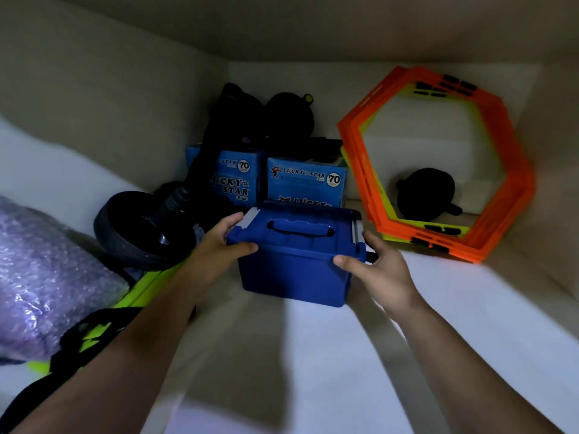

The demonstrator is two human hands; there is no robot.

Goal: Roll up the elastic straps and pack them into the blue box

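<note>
The blue box (293, 274) is a small plastic bin with its lid on, a moulded handle on top and grey latches at both ends. It stands on a white shelf inside a dim cupboard. My left hand (219, 249) grips its left end, thumb on the front upper edge. On the opposite end sits my right hand (379, 270), with its thumb over the front right corner. No elastic straps show clearly; a lime-green band with black webbing (103, 327) lies at the lower left under my left forearm.
Two blue "Lucky Star" cartons (308, 183) stand just behind the box. A black wheel (138, 230) and black gear sit to the left, a bubble-wrap bundle (40, 277) at far left. Stacked orange and yellow hexagon rings (507, 170) lean against the right wall, a black pouch (426, 192) behind them.
</note>
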